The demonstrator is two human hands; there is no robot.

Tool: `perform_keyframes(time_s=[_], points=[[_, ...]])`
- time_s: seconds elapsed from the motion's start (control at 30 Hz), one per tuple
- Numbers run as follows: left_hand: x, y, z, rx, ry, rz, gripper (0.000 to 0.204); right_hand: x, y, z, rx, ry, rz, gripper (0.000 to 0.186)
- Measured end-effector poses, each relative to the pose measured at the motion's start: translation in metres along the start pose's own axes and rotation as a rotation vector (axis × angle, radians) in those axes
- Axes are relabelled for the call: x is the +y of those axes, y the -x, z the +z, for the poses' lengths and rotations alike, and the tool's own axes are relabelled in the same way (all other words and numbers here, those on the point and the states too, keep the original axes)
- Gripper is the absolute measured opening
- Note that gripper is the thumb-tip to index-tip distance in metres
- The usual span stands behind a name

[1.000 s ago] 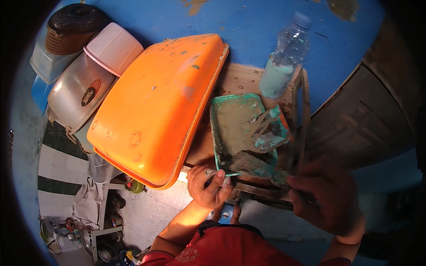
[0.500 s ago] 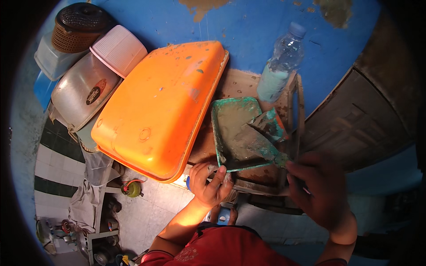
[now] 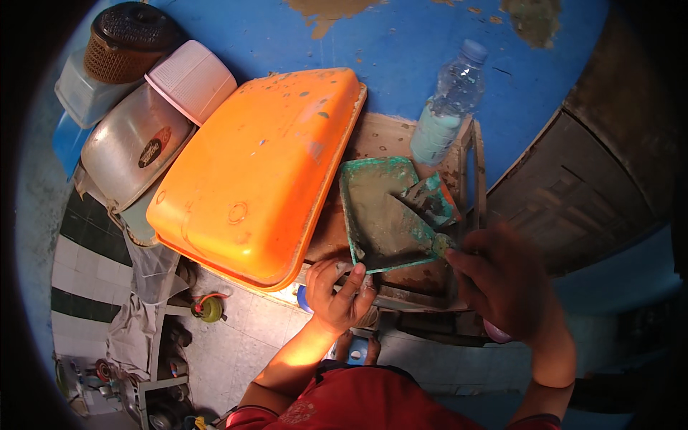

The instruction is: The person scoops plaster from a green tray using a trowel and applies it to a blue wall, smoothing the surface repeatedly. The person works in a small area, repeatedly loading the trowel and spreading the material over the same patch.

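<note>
Head view: scraper [image 3: 414,226] has been shifted from over the near rim onto grey paste [image 3: 369,201] in the green tray [image 3: 380,162], on desk [image 3: 381,135]; paste seemingly being worked. Tray corner pinched by left hand [image 3: 338,295], scraper gripped by right hand [image 3: 507,283].

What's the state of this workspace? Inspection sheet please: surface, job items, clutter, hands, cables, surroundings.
Surface: wooden stand, stained and spotted.
Job items: green-rimmed tray holding grey-brown paste; smeared flat tool over it; bottle upright behind, blue-capped.
Clutter: orange tub, upside down, left of the tray; metal pot and pink basket beyond.
Hands: left hand grips the tray's near-left corner; right hand holds the tool's handle.
Cables: none clearly seen.
Surroundings: blue wall, paint peeling; tiled floor.
</note>
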State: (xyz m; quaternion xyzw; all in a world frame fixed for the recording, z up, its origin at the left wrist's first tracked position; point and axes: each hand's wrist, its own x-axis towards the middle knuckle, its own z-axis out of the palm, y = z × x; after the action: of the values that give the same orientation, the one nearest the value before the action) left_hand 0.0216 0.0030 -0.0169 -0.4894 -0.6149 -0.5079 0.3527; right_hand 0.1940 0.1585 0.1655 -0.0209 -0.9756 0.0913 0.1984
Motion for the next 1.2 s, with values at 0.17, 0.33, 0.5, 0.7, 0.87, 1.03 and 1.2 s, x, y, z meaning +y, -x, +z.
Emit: perform_keyframes(time_s=[0.17,0.33,0.5,0.7,0.87,1.03,1.2], points=[[-0.001,0.0,0.001,0.003,0.007,0.003,0.043,0.001,0.009,0.003,0.053,-0.039,0.029,0.039],[-0.001,0.001,0.001,0.01,0.004,-0.003,0.04,-0.007,0.009,-0.01,0.068,-0.049,0.068,0.042],[-0.004,0.003,0.001,0.011,0.005,0.016,0.039,-0.021,0.016,-0.029,0.045,-0.057,0.02,0.044],[-0.004,0.003,0.002,0.017,0.005,0.026,0.04,-0.021,0.015,-0.015,0.07,-0.069,-0.077,0.04],[-0.002,0.002,0.001,0.015,0.002,0.028,0.041,-0.019,0.014,-0.006,0.071,-0.027,-0.097,0.036],[-0.002,0.003,0.003,0.016,-0.027,0.025,0.042,-0.005,0.002,-0.003,0.056,0.016,-0.065,0.037],[-0.001,0.0,0.003,0.029,-0.026,0.02,0.041,0.009,-0.016,0.004,0.036,-0.041,-0.157,0.035]])
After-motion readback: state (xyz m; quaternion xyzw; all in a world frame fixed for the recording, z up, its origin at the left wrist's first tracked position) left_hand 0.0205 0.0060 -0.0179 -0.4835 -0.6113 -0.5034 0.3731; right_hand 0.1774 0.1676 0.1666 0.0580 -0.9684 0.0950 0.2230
